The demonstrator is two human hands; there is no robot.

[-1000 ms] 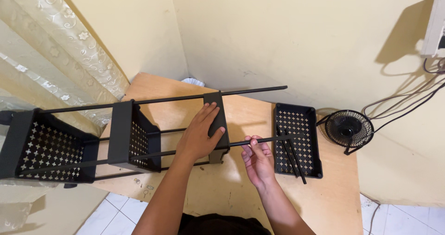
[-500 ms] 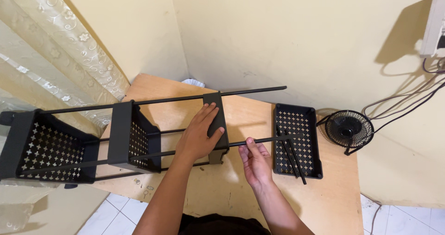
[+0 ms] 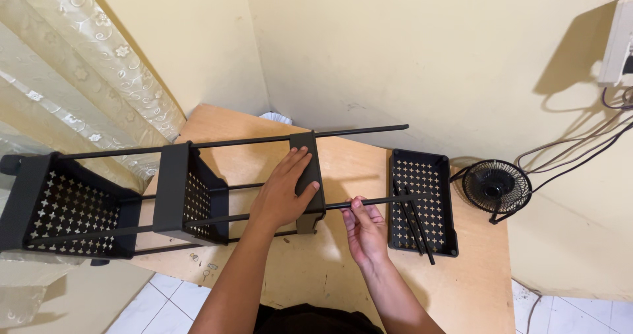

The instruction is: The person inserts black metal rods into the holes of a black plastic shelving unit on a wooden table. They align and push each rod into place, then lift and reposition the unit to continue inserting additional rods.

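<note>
A black rack (image 3: 191,195) of perforated trays joined by thin rods lies on its side across a wooden table (image 3: 475,288), its left end hanging past the table edge. My left hand (image 3: 285,190) grips the rack's rightmost tray (image 3: 308,176), palm over its edge. My right hand (image 3: 364,232) pinches a black rod (image 3: 389,201) that sticks out to the right from that tray. A longer rod (image 3: 359,131) projects from the tray's far side. A separate black perforated tray (image 3: 422,202) lies flat to the right with loose rods (image 3: 419,225) in it.
A small black desk fan (image 3: 496,187) stands at the table's far right, with cables running up the wall to a white box (image 3: 620,44). A patterned curtain (image 3: 79,90) hangs at left. White floor tiles (image 3: 158,311) show below. Small bits lie on the table's left part.
My right hand has slid slightly left along the rod, closer to the tray. The left hand and the rack have stayed in place.
</note>
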